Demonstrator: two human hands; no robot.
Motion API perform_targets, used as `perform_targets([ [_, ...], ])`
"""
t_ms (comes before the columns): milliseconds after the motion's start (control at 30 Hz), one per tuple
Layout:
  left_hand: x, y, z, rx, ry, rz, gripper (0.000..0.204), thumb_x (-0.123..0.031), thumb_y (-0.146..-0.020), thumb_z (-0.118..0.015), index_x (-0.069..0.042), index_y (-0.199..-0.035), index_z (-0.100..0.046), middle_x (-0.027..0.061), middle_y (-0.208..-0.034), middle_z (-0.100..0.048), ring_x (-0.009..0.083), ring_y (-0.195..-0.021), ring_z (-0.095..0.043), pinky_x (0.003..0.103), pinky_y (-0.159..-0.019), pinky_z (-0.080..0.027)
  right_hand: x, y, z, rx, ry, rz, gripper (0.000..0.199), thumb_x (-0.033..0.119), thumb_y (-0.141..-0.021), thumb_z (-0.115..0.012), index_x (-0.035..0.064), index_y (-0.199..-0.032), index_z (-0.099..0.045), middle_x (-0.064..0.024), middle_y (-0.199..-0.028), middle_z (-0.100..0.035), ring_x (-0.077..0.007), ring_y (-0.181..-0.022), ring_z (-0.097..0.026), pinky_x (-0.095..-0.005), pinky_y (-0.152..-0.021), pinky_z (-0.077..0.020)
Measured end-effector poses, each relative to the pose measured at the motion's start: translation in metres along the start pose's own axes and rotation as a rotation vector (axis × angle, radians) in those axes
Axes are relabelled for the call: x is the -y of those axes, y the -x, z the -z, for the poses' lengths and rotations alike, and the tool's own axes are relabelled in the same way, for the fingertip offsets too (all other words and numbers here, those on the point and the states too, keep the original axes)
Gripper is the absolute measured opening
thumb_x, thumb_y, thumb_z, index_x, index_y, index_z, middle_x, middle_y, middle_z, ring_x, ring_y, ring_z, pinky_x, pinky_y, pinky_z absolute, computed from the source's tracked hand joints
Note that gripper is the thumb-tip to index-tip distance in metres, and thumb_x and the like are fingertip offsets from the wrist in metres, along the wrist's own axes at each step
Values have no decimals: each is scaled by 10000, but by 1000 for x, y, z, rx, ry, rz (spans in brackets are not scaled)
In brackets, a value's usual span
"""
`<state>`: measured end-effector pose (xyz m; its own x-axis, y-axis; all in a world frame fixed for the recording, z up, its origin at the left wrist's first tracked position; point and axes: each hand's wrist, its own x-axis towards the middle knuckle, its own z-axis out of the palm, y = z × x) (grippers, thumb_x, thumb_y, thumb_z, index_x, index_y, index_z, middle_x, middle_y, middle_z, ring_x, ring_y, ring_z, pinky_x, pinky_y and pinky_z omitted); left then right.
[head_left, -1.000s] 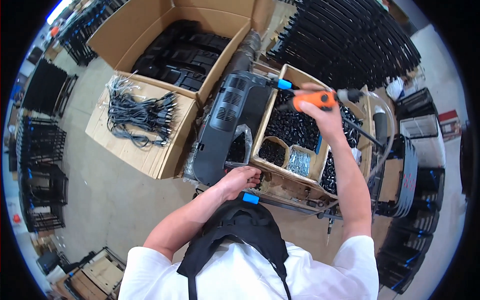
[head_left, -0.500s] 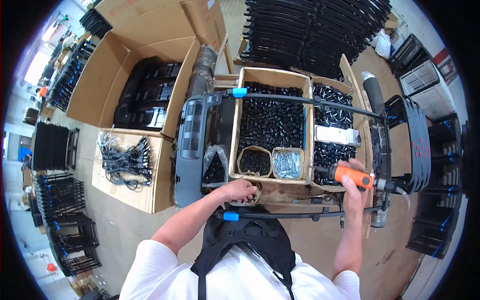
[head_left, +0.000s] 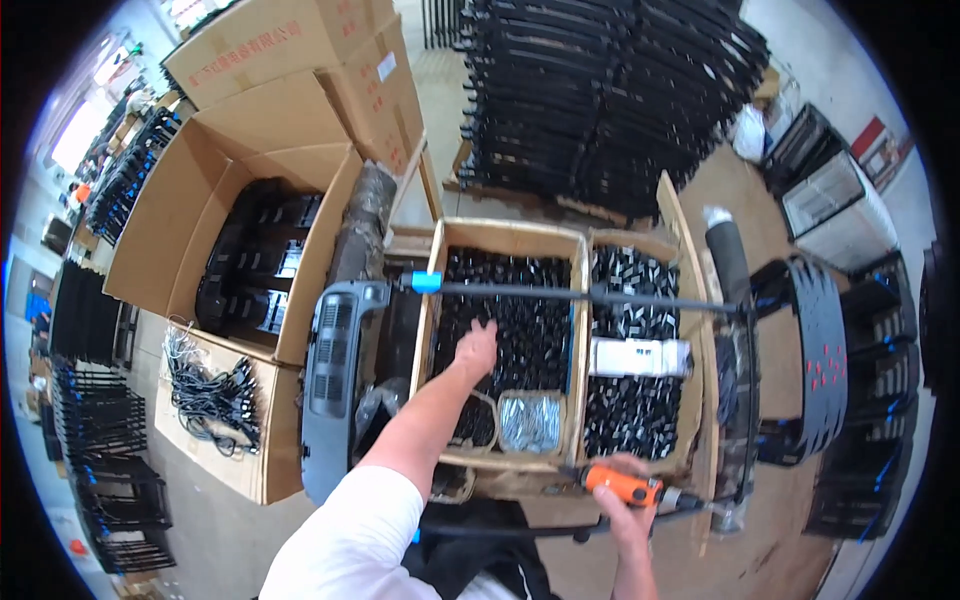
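Observation:
My left hand (head_left: pixel 477 350) reaches over a wooden bin (head_left: pixel 582 330) full of small black plastic parts (head_left: pixel 520 340). Its fingers point down, somewhat apart, with the tips at the parts. Nothing held shows in it. In my right hand (head_left: pixel 630 520) is an orange and black power screwdriver (head_left: pixel 622 485), gripped round its body and lying sideways. It is just below the bins, near the front bar of a black frame. That frame has a grey vented end panel (head_left: pixel 328 360) on the left and a far bar (head_left: pixel 520 291) crossing above the bins.
A small box of silver screws (head_left: pixel 530 422) stands beside one of small dark pieces (head_left: pixel 474 422). A white box-shaped object (head_left: pixel 640 357) lies in the right bin. At left are an open carton (head_left: pixel 150 240) and bundled black cables (head_left: pixel 215 395). Stacked black frames (head_left: pixel 600 100) stand behind.
My left hand has moved from a small container at the near edge forward into the bin of black parts. My right hand has brought the screwdriver left and nearer. The view has shifted.

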<state>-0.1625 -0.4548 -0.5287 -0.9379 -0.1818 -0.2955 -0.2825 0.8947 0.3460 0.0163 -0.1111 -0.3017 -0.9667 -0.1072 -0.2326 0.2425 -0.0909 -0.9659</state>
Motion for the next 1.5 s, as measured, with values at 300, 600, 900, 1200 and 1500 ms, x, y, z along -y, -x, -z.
perform_targets([
  [300, 8, 23, 19, -145, 412, 68, 333, -126, -955, -610, -44, -1278, -606, 259, -1218, -678, 453, -1087, -697, 534, -918, -571, -18, -64, -31, -17, -130, -93, 571, -35, -861, -770, 1, -1387, -550, -199, -1292, -678, -256, -1174, -668, -397, -1043, -541],
  [600, 22, 208, 104, 330, 1896, 241, 346, -229, -1142, -444, -52, -1424, -541, 50, -1158, -707, 138, -863, -645, 273, -689, -519, -169, -205, -119, -140, -239, -213, 608, 79, -919, -783, 164, -1459, -515, -54, -1259, -657, -165, -1029, -656, -329, -849, -546],
  [900, 36, 343, 95, 126, 2008, 363, 348, -234, -1151, -432, -90, -1454, -525, 43, -1047, -642, 150, -829, -612, 281, -667, -475, -167, -197, -79, 483, 966, -378, 265, 270, -847, -702, 37, -938, -789, -127, -760, -765, -235, -811, -769, -401, -690, -596],
  [1200, 47, 351, 59, 103, 1860, 420, 342, -218, -1146, -438, -127, -1445, -579, 11, -1054, -657, 107, -829, -624, 246, -640, -496, -212, -166, -78, 824, 1701, 91, 474, 209, -930, -568, -24, -1343, -583, -274, -1303, -673, -437, -1203, -680, -500, -1047, -545],
  [1500, 55, 345, 39, 66, 1848, 449, 324, -262, -1143, -459, -99, -1399, -572, 4, -1046, -664, 89, -803, -611, 229, -618, -497, -203, -177, -69, 801, 1637, 249, 261, 161, -914, -612, -21, -1027, -761, -276, -1025, -760, -428, -1034, -746, -503, -964, -591],
])
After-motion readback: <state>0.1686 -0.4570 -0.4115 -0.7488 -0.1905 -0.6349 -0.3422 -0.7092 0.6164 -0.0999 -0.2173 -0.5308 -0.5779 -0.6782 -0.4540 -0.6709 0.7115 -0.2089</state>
